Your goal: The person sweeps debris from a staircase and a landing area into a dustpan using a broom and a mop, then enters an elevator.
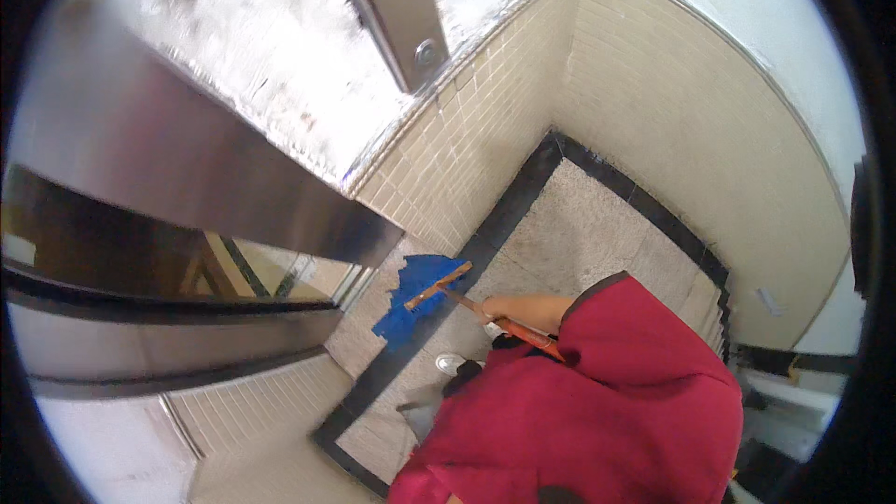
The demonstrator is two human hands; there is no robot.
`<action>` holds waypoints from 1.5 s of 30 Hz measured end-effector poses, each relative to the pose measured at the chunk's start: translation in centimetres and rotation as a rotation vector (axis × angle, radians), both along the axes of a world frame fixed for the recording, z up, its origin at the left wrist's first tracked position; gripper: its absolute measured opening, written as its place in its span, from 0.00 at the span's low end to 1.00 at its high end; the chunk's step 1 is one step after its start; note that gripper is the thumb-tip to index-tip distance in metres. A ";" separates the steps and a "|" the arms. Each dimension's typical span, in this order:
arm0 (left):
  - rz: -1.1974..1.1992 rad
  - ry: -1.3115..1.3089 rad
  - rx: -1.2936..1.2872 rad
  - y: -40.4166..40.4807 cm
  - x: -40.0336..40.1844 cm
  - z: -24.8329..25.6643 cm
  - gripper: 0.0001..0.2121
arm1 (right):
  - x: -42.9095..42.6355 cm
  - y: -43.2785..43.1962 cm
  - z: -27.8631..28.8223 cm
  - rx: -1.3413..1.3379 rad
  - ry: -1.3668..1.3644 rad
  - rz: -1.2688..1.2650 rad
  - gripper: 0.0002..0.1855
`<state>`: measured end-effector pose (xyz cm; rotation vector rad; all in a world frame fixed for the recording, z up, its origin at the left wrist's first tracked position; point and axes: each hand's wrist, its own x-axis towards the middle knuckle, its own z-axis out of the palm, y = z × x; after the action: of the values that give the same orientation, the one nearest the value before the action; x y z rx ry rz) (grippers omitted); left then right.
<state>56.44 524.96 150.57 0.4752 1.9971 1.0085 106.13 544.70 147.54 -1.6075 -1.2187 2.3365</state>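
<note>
My right hand (484, 309) is closed around the handle of a mop or broom (525, 337), whose lower part is orange and runs back beside my red top. At the far end a wooden crossbar (437, 286) lies over a ragged blue head (420, 273). The blue head rests on the floor, over the black border and the pale threshold of an elevator doorway. My left hand is out of view; only a bit of forearm shows at the bottom edge. By my feet a grey object, perhaps a dustpan (420, 420), is partly hidden by my clothing.
An elevator opening with metal doors (210, 154) lies to the left. Cream tiled walls (658, 91) enclose the speckled floor (588, 224), which has a black border (518, 203). A metal call panel (413, 21) is on the wall. Stair steps (714, 315) appear at the right.
</note>
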 end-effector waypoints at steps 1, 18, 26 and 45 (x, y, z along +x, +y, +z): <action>0.032 -0.002 0.043 -0.7 -1.2 0.4 0.16 | -0.6 0.6 -0.5 0.009 -0.005 0.031 0.10; 0.828 -0.081 0.165 -4.9 -9.5 -12.3 0.07 | -0.5 -7.1 10.3 -0.222 -0.390 0.104 0.47; 0.812 -0.054 0.205 -5.1 -10.4 -20.6 0.08 | 3.2 -9.6 17.9 0.096 -0.884 0.705 0.40; 0.108 0.384 -0.246 -9.8 -17.3 -18.9 0.29 | -7.9 -5.7 22.7 0.375 -1.409 0.773 0.14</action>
<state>39.16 515.19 131.64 0.4539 2.4755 0.7605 98.22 538.98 170.28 -2.9813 -2.5594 0.5663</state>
